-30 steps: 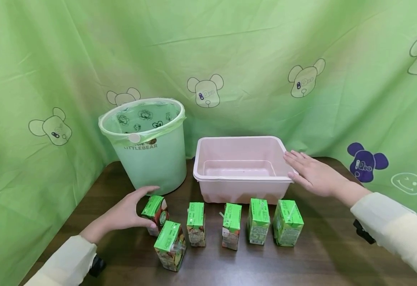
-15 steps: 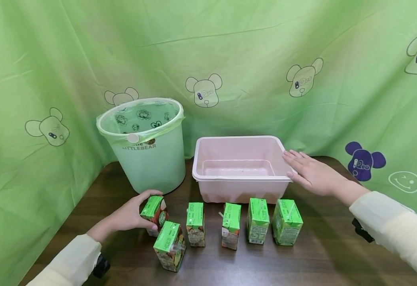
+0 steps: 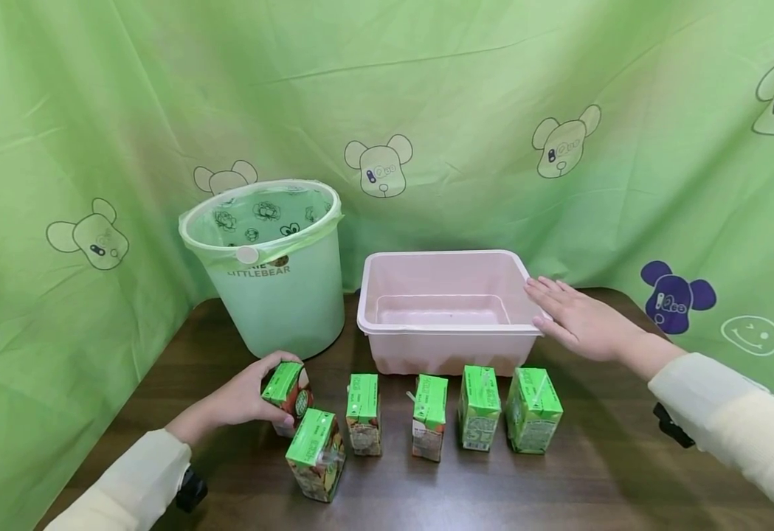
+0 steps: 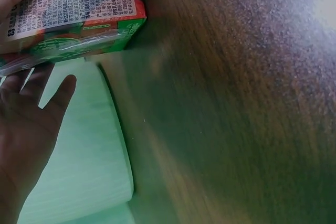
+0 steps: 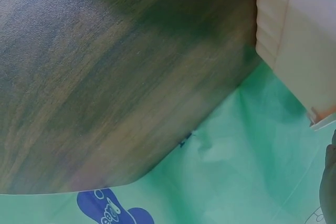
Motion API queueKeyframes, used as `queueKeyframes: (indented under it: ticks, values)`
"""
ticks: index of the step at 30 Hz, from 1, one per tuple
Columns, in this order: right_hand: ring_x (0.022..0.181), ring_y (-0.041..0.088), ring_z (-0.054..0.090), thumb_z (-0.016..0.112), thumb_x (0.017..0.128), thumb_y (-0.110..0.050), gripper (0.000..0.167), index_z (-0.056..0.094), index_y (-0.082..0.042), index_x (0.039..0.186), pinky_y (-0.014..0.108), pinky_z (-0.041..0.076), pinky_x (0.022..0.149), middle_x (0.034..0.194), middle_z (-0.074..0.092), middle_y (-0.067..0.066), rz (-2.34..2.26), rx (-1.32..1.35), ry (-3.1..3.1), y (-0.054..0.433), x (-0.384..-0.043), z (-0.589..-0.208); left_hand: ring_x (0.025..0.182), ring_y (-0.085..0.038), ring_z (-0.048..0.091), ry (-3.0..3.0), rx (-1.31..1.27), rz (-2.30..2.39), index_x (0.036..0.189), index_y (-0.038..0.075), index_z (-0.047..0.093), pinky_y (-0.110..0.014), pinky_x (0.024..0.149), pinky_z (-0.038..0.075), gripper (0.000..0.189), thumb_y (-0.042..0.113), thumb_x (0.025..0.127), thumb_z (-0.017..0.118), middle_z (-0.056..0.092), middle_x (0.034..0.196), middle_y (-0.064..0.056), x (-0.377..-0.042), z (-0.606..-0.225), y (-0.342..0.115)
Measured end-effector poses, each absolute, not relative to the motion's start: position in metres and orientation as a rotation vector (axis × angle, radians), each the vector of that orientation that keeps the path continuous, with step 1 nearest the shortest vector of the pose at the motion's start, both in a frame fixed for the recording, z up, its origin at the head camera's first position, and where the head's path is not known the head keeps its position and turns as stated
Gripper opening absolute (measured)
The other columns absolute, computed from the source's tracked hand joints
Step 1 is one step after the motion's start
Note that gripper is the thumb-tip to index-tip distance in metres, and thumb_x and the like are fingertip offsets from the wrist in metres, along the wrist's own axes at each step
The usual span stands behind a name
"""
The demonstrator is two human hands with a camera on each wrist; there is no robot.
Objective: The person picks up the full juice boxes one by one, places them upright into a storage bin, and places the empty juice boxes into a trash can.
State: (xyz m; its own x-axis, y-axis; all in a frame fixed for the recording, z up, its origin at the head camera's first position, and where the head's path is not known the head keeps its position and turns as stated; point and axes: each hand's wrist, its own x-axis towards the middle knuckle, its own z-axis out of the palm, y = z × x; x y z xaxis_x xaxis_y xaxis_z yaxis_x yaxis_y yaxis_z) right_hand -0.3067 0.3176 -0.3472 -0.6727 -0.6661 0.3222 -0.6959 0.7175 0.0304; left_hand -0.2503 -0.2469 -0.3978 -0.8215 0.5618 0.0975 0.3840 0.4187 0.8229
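Observation:
My left hand [image 3: 240,394] grips a red juice box [image 3: 287,391] with a green top, thumb on its near side and fingers round the far side. In the left wrist view the juice box [image 4: 79,9] shows its printed label, with the thumb across it. Just in front of it stands another juice box [image 3: 316,453] with clear wrapping on its side. My right hand [image 3: 582,321] rests with straight fingers on the right rim of a pink plastic bin [image 3: 453,354]. Only a sliver of that hand shows in the right wrist view.
A light green bucket [image 3: 287,302] with a bag liner stands behind the left hand. Upright in a row before the bin are several more juice boxes, from one at left [image 3: 364,413] to one at far right [image 3: 535,409]. A green curtain [image 3: 466,88] hangs behind the brown table [image 3: 599,457].
My left hand has closed in on the red juice box, its fingers and thumb now against it. The right hand has stayed on the bin's rim.

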Motion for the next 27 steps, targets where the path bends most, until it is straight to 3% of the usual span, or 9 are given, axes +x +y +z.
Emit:
queueKeyframes:
  ticks: [5,22,27]
  values:
    - [0.141,0.04,0.025,0.048,0.102,-0.026,0.055,0.036,0.009,0.144,0.034,0.008,0.119,0.148,0.035,0.028,0.136,1.078,-2.611,0.317,-0.307,-0.347,0.093,-0.024,0.06,2.507,0.847,1.334,0.128,0.014,0.048,-0.035,0.077,0.053,0.073,0.019,0.068,0.09,0.059,0.11,-0.007,-0.251,-0.397,-0.247]
    - [0.141,0.04,0.024,0.048,0.102,-0.027,0.056,0.036,0.008,0.145,0.042,0.013,0.118,0.149,0.034,0.026,0.142,1.058,-2.633,0.316,-0.306,-0.347,0.095,-0.025,0.058,2.648,0.872,1.313,0.127,0.016,0.05,-0.035,0.076,0.054,0.074,0.021,0.066,0.092,0.058,0.11,-0.006,-0.256,-0.359,-0.245]
    - [0.14,0.041,0.025,0.049,0.102,-0.025,0.056,0.037,0.008,0.144,0.034,0.008,0.119,0.15,0.034,0.024,0.156,1.015,-2.651,0.315,-0.307,-0.347,0.096,-0.025,0.057,2.718,0.872,1.3,0.126,0.018,0.052,-0.038,0.076,0.054,0.075,0.023,0.064,0.093,0.058,0.11,-0.006,-0.258,-0.342,-0.24]
